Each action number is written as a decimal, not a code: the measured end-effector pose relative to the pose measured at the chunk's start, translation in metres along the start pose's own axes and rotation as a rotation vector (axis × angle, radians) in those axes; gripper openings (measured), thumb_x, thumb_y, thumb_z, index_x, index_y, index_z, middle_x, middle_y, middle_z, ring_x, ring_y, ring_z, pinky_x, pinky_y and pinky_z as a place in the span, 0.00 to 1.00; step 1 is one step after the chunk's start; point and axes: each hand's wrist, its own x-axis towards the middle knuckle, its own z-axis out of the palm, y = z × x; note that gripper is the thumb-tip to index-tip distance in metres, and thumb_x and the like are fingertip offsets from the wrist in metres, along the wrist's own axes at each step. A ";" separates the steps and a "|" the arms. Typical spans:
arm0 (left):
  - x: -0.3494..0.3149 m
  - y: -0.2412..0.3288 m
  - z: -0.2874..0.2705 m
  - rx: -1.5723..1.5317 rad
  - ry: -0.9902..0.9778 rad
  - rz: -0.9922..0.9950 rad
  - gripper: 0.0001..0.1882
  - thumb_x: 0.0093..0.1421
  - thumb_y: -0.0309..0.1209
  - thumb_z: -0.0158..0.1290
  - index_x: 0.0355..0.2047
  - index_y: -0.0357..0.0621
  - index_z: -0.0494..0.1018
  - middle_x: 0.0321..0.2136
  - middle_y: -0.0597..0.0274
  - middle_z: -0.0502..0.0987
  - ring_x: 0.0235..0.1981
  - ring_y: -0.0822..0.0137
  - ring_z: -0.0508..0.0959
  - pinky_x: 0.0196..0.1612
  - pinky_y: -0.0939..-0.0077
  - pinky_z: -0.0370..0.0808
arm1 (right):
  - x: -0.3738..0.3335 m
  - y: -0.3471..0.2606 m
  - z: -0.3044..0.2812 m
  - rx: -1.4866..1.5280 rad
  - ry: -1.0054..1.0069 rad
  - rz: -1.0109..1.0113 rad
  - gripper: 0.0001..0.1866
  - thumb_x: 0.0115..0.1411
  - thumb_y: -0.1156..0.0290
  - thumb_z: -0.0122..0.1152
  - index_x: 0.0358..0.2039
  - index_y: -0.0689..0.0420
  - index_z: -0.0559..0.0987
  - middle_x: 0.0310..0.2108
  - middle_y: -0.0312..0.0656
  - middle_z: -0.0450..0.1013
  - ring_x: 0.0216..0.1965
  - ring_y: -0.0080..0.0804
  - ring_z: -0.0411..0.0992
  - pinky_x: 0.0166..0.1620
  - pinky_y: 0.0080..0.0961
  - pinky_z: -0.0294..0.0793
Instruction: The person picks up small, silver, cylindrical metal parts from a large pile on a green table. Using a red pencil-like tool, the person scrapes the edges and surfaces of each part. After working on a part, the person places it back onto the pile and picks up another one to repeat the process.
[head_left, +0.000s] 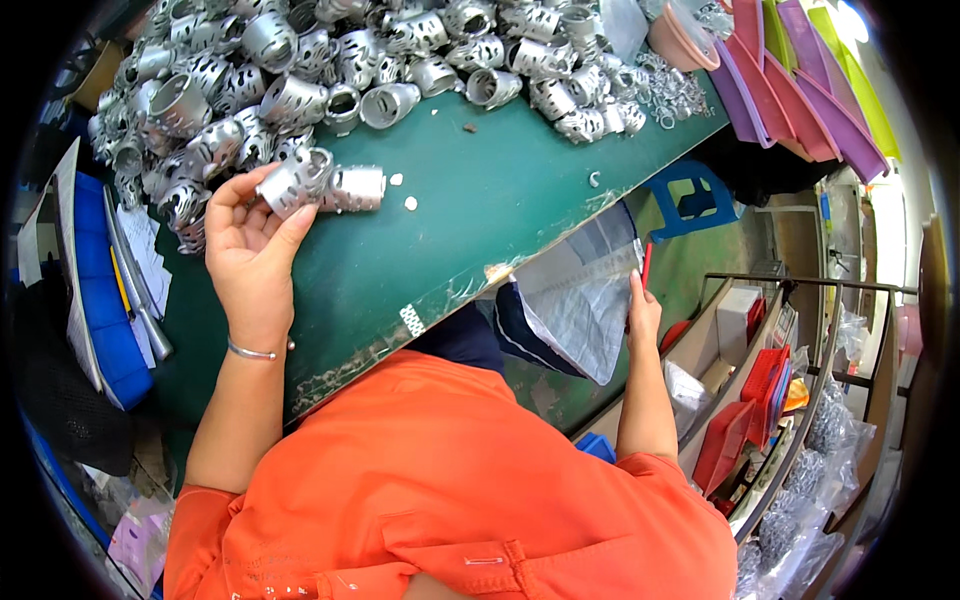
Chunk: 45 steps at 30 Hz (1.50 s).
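Note:
My left hand (250, 225), with a metal bangle at its wrist, is closed round a silver metal sleeve (296, 184) with cut-out slots, just above the green table. Right beside that sleeve is a second slotted sleeve (354, 189); I cannot tell whether the two touch. Off the table's right edge, my right hand (643, 312) is closed on a thin red-handled tool (647, 265) whose kind does not show clearly. Next to this hand, a grey-blue sheet or sack (575, 310) hangs below the table edge.
Many similar sleeves (390, 104) are heaped along the table's far side, with small metal bits (680, 92) at their right. A blue stool (690, 200) stands beyond the table edge. Shelving with red trays (725, 445) is at my right; blue bins (105, 300) are at left.

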 end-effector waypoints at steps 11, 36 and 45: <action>-0.002 0.000 0.003 0.006 0.029 -0.047 0.24 0.48 0.12 0.51 0.46 0.39 0.61 0.47 0.53 0.66 0.48 0.65 0.68 0.52 0.72 0.65 | 0.050 -0.054 -0.007 0.136 0.063 -0.217 0.05 0.47 0.78 0.59 0.17 0.59 0.72 0.16 0.31 0.64 0.19 0.21 0.59 0.24 0.22 0.60; -0.001 0.005 0.002 0.065 0.022 -0.036 0.22 0.49 0.14 0.53 0.45 0.37 0.62 0.45 0.54 0.68 0.46 0.65 0.70 0.49 0.74 0.69 | 0.041 -0.073 0.015 -0.653 -0.142 -0.954 0.32 0.43 0.45 0.64 0.43 0.56 0.75 0.42 0.47 0.72 0.42 0.43 0.72 0.43 0.34 0.71; -0.001 0.003 0.003 0.005 0.014 -0.024 0.23 0.48 0.14 0.54 0.45 0.37 0.62 0.44 0.56 0.68 0.45 0.66 0.71 0.48 0.75 0.69 | 0.002 -0.056 0.036 -0.681 -0.070 -1.242 0.06 0.42 0.73 0.58 0.24 0.52 0.77 0.25 0.41 0.73 0.27 0.42 0.72 0.29 0.34 0.72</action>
